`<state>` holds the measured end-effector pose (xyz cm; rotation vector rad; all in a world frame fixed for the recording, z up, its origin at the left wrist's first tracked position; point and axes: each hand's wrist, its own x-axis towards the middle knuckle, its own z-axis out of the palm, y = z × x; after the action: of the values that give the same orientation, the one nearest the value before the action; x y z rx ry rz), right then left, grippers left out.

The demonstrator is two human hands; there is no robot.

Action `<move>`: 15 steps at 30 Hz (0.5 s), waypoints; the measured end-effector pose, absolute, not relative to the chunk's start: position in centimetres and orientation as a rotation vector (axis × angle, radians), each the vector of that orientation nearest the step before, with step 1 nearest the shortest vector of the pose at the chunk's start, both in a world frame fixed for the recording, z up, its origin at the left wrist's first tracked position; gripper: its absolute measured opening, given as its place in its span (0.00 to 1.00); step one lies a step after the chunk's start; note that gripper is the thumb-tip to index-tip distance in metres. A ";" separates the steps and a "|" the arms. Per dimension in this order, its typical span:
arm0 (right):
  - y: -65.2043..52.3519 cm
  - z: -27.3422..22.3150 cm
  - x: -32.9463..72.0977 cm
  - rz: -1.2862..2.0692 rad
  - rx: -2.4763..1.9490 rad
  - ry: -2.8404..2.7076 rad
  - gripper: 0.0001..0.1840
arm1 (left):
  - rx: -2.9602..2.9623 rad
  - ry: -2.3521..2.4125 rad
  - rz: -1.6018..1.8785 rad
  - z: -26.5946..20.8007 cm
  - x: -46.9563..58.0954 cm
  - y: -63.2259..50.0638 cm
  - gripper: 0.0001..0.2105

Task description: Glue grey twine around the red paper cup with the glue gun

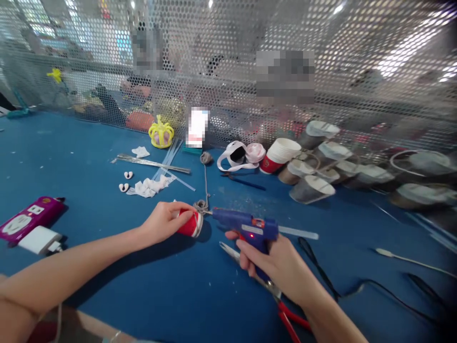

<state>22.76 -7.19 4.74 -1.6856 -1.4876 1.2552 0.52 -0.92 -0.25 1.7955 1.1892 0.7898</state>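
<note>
Head view: blue table (153,295), both hands at work in the middle.
Glue gun (246,224): in the air just right of the cup, long axis left-right, rear slightly nearer than the nose. Nozzle points left, at the cup's far right edge. Grip runs down toward the near side. Red light on.
Glue stick (298,232): out of the gun's rear, pointing right, in line with the barrel.
Right hand (269,259): fingers clamped around the gun's grip.
Red cup (193,227): middle of the table, tipped on its side, long axis roughly left-right, white-edged end facing right. Can't tell if that end is mouth or base.
Left hand (162,221): thumb and fingers clamped on the cup from the left.
Grey yarn (206,183): small coil at the cup's far side by the nozzle; strand runs far to a ball (206,158).
Pliers (284,314): partly under the right hand, tips pointing far left, red handles near right.
Cup stack (280,155): far right of the gun, rims up and right.
Purple device (32,216): on the left, white charger (40,239) just nearer.
Yellow crown (161,135): far side, near the mesh screen (228,81).
</note>
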 end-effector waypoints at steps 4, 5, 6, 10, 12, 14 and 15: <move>-7.7 4.5 22.0 1.118 -1.904 -1.504 0.14 | 1.694 1.181 0.723 0.0 0.5 -0.5 0.15; -7.8 4.5 21.9 1.093 -1.956 -1.510 0.14 | 1.679 1.186 0.710 0.0 0.5 -0.5 0.15; -7.9 4.5 21.8 1.083 -1.995 -1.519 0.14 | 1.673 1.187 0.701 0.0 0.4 -0.5 0.15; -8.1 4.2 21.9 1.087 -2.056 -1.598 0.15 | 1.729 1.185 0.693 0.3 0.4 -0.6 0.14; -8.1 4.0 22.2 1.035 -2.039 -1.673 0.15 | 1.788 1.197 0.691 0.5 0.4 -0.7 0.13; -8.1 4.1 22.4 0.991 -1.971 -1.758 0.14 | 1.836 1.207 0.689 0.7 0.5 -0.7 0.13; -8.2 4.1 22.4 0.969 -1.922 -1.805 0.13 | 1.851 1.211 0.686 0.8 0.5 -0.7 0.13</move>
<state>22.40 -8.15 4.14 -1.9224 -1.8046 0.9694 0.51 -0.75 0.82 1.8507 1.2108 0.6861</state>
